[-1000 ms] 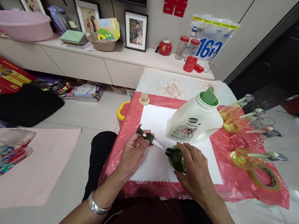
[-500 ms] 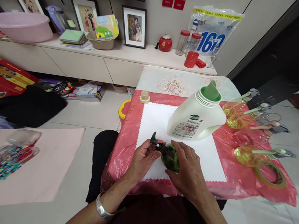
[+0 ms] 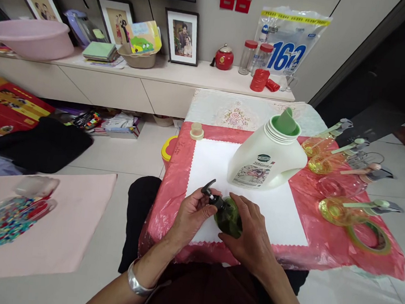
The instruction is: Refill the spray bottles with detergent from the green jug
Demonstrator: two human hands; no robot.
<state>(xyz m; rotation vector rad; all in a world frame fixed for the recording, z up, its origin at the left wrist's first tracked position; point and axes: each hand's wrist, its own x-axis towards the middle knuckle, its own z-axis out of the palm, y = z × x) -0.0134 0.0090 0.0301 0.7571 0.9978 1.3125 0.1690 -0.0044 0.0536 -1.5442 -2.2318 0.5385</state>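
A small dark green bottle point(image 3: 227, 217) lies tilted on the white sheet point(image 3: 279, 212) near the table's front edge. My right hand point(image 3: 252, 233) is wrapped round its body. My left hand point(image 3: 194, 213) pinches the black pump head point(image 3: 210, 193), which now sits in the bottle's neck. Behind them stands a large white detergent jug point(image 3: 268, 156) with its green spout uncovered. Its cream cap point(image 3: 197, 131) rests at the table's back left.
Several clear bottles of yellow liquid with pump tops point(image 3: 340, 210) lie on the red plastic cover point(image 3: 322, 249) at the right, beside a tape roll point(image 3: 369, 237). A pink mat with coloured beads point(image 3: 2, 223) is on the floor at left. A shelf with photo frames runs behind.
The pump head, held apart with its tube showing a second ago, has gone into the green bottle's neck. Both hands drew closer to me with the bottle.
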